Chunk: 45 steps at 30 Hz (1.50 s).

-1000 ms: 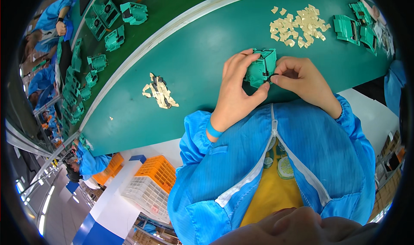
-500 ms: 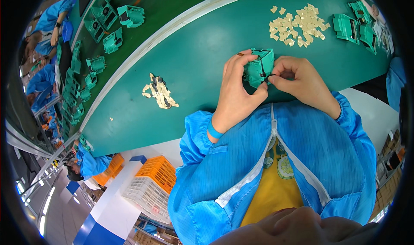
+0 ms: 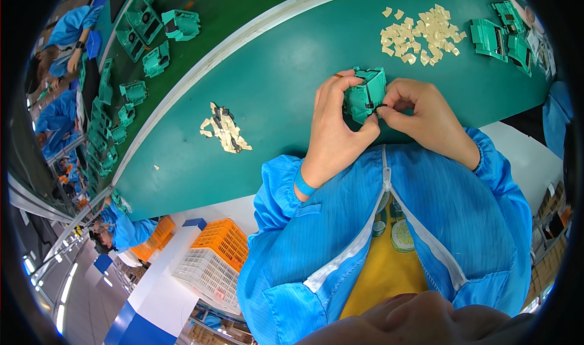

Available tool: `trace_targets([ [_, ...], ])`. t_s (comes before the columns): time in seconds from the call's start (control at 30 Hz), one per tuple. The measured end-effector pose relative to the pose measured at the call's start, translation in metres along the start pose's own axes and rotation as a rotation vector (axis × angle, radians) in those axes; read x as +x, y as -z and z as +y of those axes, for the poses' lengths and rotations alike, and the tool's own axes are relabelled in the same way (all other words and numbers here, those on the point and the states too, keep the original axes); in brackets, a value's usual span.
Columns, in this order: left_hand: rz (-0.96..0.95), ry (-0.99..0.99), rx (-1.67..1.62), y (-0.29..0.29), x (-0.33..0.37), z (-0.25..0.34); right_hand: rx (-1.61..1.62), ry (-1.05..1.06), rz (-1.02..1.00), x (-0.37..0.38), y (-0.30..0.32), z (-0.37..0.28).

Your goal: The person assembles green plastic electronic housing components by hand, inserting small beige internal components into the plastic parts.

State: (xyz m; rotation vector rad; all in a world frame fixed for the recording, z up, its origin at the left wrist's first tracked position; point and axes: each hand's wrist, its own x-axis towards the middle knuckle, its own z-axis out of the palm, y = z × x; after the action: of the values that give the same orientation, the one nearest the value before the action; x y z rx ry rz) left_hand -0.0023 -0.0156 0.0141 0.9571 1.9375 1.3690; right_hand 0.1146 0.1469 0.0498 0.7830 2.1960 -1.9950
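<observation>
While both hands are bunched together over the near edge of the worktop (image 3: 267,96), the real grip is the left hand (image 3: 334,132): fingers curled shut around the left side and top of a green plastic housing (image 3: 365,93), thumb tucked under it. So the part sits up off the green surface, right between the two hands, in front of the person's chest. The right hand (image 3: 426,117) comes in from the other side, and its fingertips (image 3: 389,106) are pinched closed at the housing's lower right edge, on something small and dark that I honestly can't make out.

The housing looks tilted, its long axis running roughly up-and-away from the person, open face turned toward the right hand. Both hands touch it, but the left one carries it; the right is only working at that corner. Wrists are bent inward, with forearms in blue sleeves coming up from the lower edge.

Further out: a small heap of pale yellow tabs (image 3: 225,129) lies well off to the left, a bigger scatter of the same tabs (image 3: 420,35) up ahead on the right, and more green housings (image 3: 496,38) just beside it. A belt (image 3: 201,4) beyond the white edge carries more green parts (image 3: 146,29).
</observation>
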Motion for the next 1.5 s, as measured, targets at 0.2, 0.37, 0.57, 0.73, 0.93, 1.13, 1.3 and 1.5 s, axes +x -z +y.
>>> trace_targets([
  [0.2,0.004,-0.012,-0.002,0.002,0.0,0.0,-0.054,-0.003,0.002,-0.002,0.001,-0.006],
  [0.37,0.011,-0.001,-0.03,-0.001,-0.002,-0.003,0.034,-0.075,-0.002,-0.001,0.001,0.007],
  [0.57,-0.022,0.095,-0.194,0.002,-0.001,0.001,0.375,-0.041,-0.013,0.011,0.008,0.02],
  [0.73,-0.057,0.057,-0.29,0.008,0.001,0.006,0.443,0.022,-0.069,0.013,0.01,0.008],
  [0.93,0.208,-0.222,0.273,0.012,0.012,0.013,0.227,0.267,0.059,0.029,-0.004,-0.003],
  [1.13,0.373,-0.493,0.444,0.011,0.013,0.025,0.035,0.252,0.15,0.101,0.032,-0.028],
  [1.3,0.362,-0.433,0.362,0.013,0.001,0.023,0.084,0.278,0.225,0.258,0.074,-0.028],
  [1.5,0.513,-0.223,0.457,0.065,-0.031,-0.008,-0.389,0.252,0.319,0.3,0.102,-0.011],
])
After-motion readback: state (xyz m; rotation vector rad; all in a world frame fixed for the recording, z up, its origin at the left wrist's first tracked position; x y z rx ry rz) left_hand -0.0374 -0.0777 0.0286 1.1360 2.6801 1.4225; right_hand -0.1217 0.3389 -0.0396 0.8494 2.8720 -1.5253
